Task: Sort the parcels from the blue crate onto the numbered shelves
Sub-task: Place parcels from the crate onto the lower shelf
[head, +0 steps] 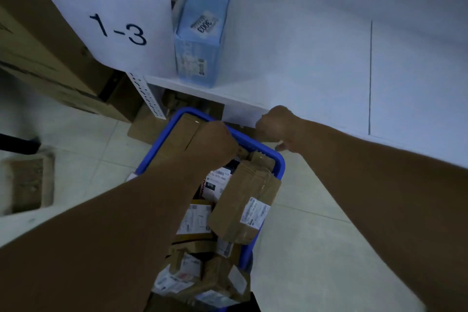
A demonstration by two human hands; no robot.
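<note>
The step in hand looks like picking the next parcel out of the blue crate (278, 162), which stands on the floor against the front edge of the white shelf (291, 58) and is heaped full. To do it well, take one parcel only and lift it straight up clear of its neighbours, so the long brown parcel (243, 208) leaning over the crate's right rim is not tipped out. Then turn its label up to read the number before choosing a shelf. The sheet marked 1-3 (114, 30) hangs at the shelf's left end, beside a blue box (200, 33) standing on the shelf. The left grip (217, 145) is down at the crate's far end, fingers curled under, beside a flat brown parcel (186, 129) in the far left corner; its back hides what, if anything, it clamps. The right grip (274, 126) is balled just beyond the crate's far right corner, under the shelf's front edge; whether it clasps anything I cannot tell.
</note>
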